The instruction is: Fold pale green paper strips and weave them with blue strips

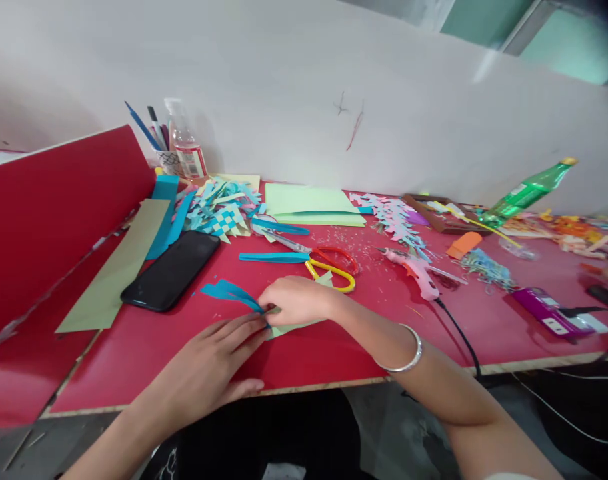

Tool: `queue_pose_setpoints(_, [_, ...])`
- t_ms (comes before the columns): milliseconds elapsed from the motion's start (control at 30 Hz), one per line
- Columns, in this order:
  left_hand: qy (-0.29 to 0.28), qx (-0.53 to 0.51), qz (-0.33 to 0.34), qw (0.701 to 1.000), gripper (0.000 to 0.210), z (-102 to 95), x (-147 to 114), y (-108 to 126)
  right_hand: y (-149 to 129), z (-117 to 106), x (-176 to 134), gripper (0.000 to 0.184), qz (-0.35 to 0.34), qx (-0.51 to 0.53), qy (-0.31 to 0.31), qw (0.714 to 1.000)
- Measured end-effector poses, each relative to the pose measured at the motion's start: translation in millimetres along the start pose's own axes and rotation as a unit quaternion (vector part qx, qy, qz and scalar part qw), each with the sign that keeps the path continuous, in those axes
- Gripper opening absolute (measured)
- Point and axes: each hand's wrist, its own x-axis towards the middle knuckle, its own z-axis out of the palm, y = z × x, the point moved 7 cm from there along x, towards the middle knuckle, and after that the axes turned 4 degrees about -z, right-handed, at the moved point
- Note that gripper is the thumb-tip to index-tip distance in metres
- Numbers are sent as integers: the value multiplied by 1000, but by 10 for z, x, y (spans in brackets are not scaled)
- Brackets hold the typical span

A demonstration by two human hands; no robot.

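My left hand (211, 367) lies with its fingers stretched out on the red table, the fingertips pressing on paper strips. A blue paper strip (229, 291) fans out beyond the fingertips, and a pale green strip (289, 328) shows under my right hand (297, 301). The fingers of my right hand are closed in a pinch on these strips, right beside my left fingertips. How the strips cross there is hidden. Just past my right hand lie scissors (353, 283) with red and yellow handles, with loose blue strips (274, 257) by the blades.
A black phone (171, 272) and long paper pieces (117, 267) lie left. Behind are a woven paper pile (227, 207), a clear bottle (189, 150) and green sheets (309, 200). A pink glue gun (417, 270), green bottle (529, 193) and purple power strip (551, 313) are right.
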Motion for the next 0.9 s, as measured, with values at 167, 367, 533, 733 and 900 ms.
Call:
queue_pose_setpoints(167, [-19, -17, 0, 1000, 55, 24, -9, -14, 59, 34, 3, 16, 13, 16, 25, 999])
queue_pose_setpoints(367, [-59, -29, 19, 998, 71, 38, 4, 15, 233, 44, -163, 18, 28, 61, 60, 996])
queue_pose_setpoints(533, [-46, -18, 27, 998, 79, 48, 8, 40, 421, 47, -361, 23, 82, 73, 93, 990])
queue_pose_setpoints(733, [-26, -23, 38, 999, 72, 11, 27, 51, 597, 36, -563, 22, 127, 80, 121, 981])
queue_pose_setpoints(900, [-24, -11, 41, 999, 69, 0, 45, 42, 765, -10, -781, 20, 165, 105, 161, 967])
